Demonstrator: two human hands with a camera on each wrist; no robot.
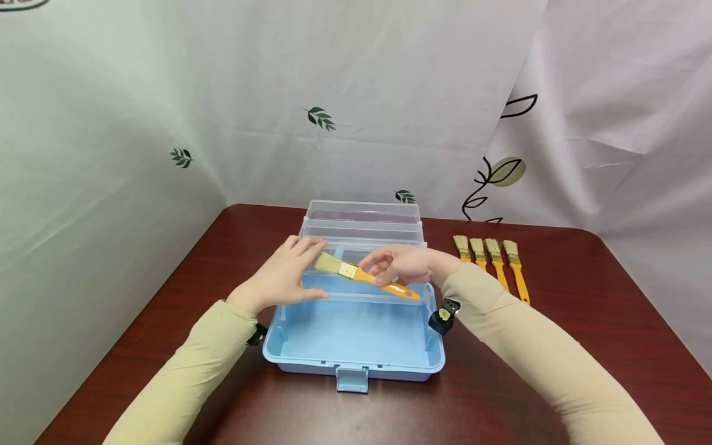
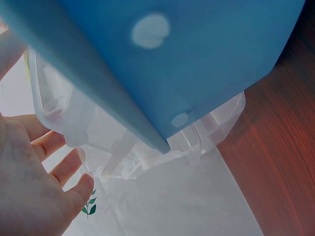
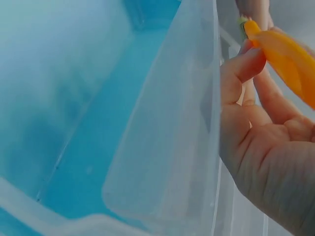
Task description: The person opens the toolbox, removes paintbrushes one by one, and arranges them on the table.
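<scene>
A paintbrush [image 1: 364, 277] with an orange handle, metal band and pale bristles is held slantwise over the light blue box [image 1: 350, 330]. My right hand [image 1: 403, 262] pinches its handle between thumb and fingers; the right wrist view shows the orange handle [image 3: 290, 64] close up. My left hand [image 1: 283, 272] is at the bristle end, thumb and fingers spread apart. In the left wrist view its fingers [image 2: 66, 167] extend beside the clear plastic trays. The box stands with its lid up, and clear trays [image 1: 364, 232] are raised at its back.
Several more paintbrushes [image 1: 516, 262] lie side by side on the dark red-brown table [image 1: 578, 334] to the right of the box. A latch [image 1: 352, 379] hangs from the box's front edge. Behind the table is a pale curtain [image 1: 367, 80] with leaf prints.
</scene>
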